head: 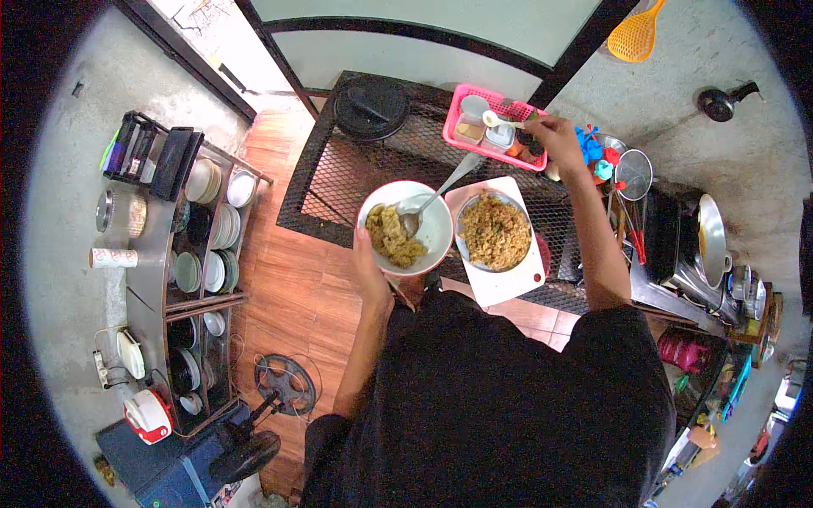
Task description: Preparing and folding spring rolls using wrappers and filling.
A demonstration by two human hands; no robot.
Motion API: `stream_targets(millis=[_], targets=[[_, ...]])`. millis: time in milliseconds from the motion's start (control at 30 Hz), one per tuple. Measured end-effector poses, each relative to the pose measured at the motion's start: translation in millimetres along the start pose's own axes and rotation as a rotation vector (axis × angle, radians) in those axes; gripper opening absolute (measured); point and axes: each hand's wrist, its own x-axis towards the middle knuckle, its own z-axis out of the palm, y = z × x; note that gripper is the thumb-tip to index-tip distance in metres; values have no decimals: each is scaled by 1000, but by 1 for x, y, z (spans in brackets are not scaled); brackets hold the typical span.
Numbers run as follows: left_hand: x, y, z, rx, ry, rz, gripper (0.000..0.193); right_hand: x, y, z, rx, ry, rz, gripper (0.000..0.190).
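My left hand grips the side of a white bowl with a red rim. Yellowish-green mashed food lies in the bowl, and a metal spoon leans in it, its handle pointing up and right. My right hand holds a small pale spoon over a pink plastic basket of lidded containers. Right of the bowl, a metal plate of brown, crumbly or grainy food sits on a white cutting board.
The black mesh table carries a round black lid-like object at its far left. Beyond my right forearm are a strainer and a large wok. A dish rack stands left; a fan is on the lower left.
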Motion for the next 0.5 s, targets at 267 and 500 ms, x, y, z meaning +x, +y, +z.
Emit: stream_targets(millis=[267,500], targets=[[-13,10,1,17,147,-82,59,83,125,62,-593,156,214,34],[-15,4,-14,86,203,-40,58,109,131,88,-694,151,259,34]])
